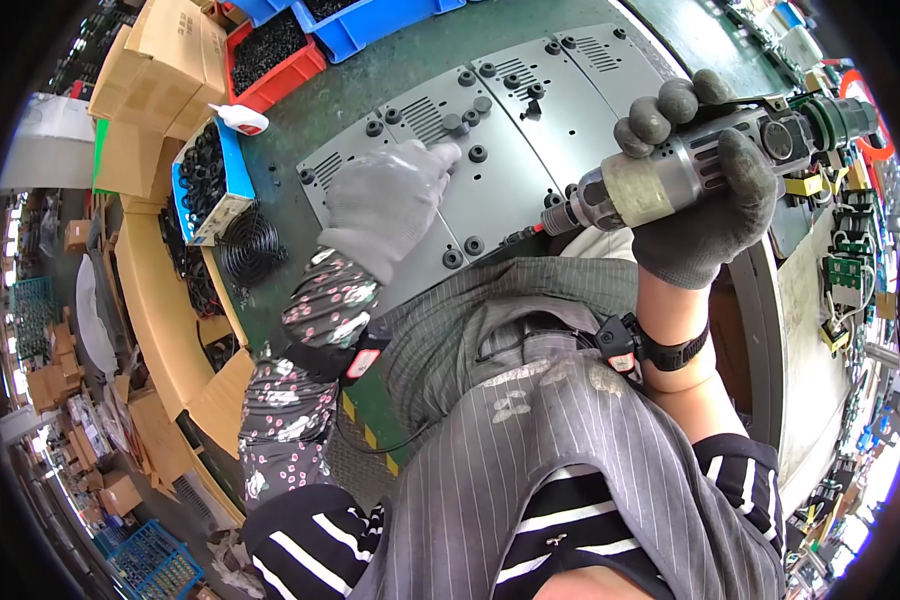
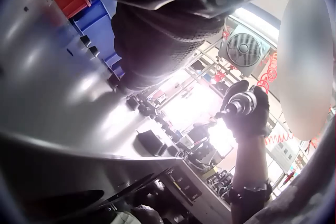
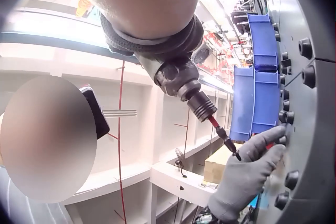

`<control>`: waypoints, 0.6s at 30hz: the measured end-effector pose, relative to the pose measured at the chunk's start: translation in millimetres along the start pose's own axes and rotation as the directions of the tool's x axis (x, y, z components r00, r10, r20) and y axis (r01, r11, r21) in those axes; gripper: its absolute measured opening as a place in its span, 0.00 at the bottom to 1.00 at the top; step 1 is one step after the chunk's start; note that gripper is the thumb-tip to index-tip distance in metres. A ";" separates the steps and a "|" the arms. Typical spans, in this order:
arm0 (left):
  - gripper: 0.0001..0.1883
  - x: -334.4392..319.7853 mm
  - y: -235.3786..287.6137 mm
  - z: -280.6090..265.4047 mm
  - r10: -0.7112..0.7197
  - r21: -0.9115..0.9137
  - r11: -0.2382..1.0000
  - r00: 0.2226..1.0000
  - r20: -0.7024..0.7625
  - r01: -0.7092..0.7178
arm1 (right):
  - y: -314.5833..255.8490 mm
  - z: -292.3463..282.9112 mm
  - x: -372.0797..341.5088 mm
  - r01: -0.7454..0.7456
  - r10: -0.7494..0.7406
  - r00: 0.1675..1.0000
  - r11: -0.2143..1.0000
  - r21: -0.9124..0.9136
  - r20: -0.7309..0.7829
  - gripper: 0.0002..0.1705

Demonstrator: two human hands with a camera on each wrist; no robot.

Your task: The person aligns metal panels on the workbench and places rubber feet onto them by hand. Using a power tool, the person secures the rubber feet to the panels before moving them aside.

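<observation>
Grey metal panels [image 1: 505, 190] with vent slots lie side by side, dotted with round black rubber feet [image 1: 478, 153]. My left hand [image 1: 385, 200], in a grey glove, reaches over the panels. Its thumb and index finger pinch a small black rubber foot [image 3: 282, 140] at the panel surface, as the right wrist view shows. In a dark glove, my right hand [image 1: 705, 240] grips a power screwdriver [image 1: 635, 190] around its body. The tool's bit [image 3: 229, 142] points toward the left hand, held above the near edge of the panels.
A red bin [image 1: 275, 85] of small black parts and blue bins [image 1: 370, 28] stand behind the panels. At the left are an open box of black rings [image 1: 205, 185], a white bottle [image 1: 240, 119] and cardboard boxes [image 1: 160, 65]. Black coiled wire [image 1: 253, 245] lies beside them.
</observation>
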State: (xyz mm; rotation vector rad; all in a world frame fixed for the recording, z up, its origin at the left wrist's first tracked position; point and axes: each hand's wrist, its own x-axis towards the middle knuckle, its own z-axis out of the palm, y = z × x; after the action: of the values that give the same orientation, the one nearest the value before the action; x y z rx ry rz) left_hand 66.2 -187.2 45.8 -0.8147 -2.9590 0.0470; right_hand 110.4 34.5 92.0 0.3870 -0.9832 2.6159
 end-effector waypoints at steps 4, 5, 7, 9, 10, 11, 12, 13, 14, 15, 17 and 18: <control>0.10 -47.1 -14.4 -25.3 -0.064 -0.312 0.950 0.972 -0.225 -0.009 | 6.1 10.2 -3.0 -0.080 0.076 0.994 0.995 0.055 0.076 0.31; 0.10 -63.8 -16.7 -31.0 -0.109 -0.344 0.939 0.966 -0.235 0.023 | 10.0 13.1 -3.9 -0.092 0.087 0.993 0.994 0.060 0.081 0.31; 0.10 -98.0 -16.8 -39.7 -0.229 -0.379 0.908 0.969 -0.091 0.179 | 18.4 19.8 -5.2 -0.153 0.147 0.977 0.988 0.025 0.156 0.32; 0.10 -124.2 -11.6 -41.9 -0.340 -0.396 0.855 0.938 0.058 0.335 | 29.0 28.9 -7.9 -0.200 0.209 0.960 0.978 -0.064 0.184 0.32; 0.11 -135.4 -7.0 -36.5 -0.400 -0.466 0.795 0.913 0.080 0.389 | 35.6 35.0 -8.9 -0.234 0.242 0.950 0.970 -0.063 0.196 0.32; 0.11 -143.3 -3.1 -29.8 -0.457 -0.532 0.725 0.883 0.105 0.438 | 39.2 41.7 -10.4 -0.282 0.294 0.935 0.955 -0.090 0.197 0.31; 0.11 -147.8 0.3 -22.2 -0.473 -0.534 0.716 0.875 0.103 0.450 | 49.2 45.7 -10.9 -0.284 0.293 0.927 0.956 -0.070 0.235 0.30; 0.12 -150.8 4.7 -13.7 -0.493 -0.587 0.687 0.868 0.056 0.428 | 56.8 52.0 -11.9 -0.321 0.328 0.912 0.944 -0.069 0.247 0.29; 0.13 -152.2 8.2 -7.4 -0.513 -0.638 0.659 0.858 0.006 0.398 | 63.2 58.9 -12.6 -0.356 0.361 0.896 0.932 -0.071 0.260 0.28; 0.13 -152.6 10.8 -3.7 -0.535 -0.657 0.629 0.844 0.022 0.416 | 66.4 67.0 -13.8 -0.333 0.369 0.895 0.927 -0.175 0.251 0.27; 0.13 -151.1 12.7 4.0 -0.554 -0.663 0.622 0.832 0.004 0.417 | 78.4 78.1 -15.3 -0.308 0.357 0.885 0.930 -0.200 0.298 0.25; 0.12 -150.1 13.2 6.4 -0.560 -0.659 0.628 0.829 -0.013 0.414 | 84.7 84.7 -16.7 -0.304 0.351 0.890 0.932 -0.195 0.290 0.24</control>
State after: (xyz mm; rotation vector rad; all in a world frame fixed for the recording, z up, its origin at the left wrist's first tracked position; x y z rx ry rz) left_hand 201.1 -252.9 29.5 0.0320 -2.8463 -1.0574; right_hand 104.7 -86.1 97.9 0.6802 -1.4521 2.8084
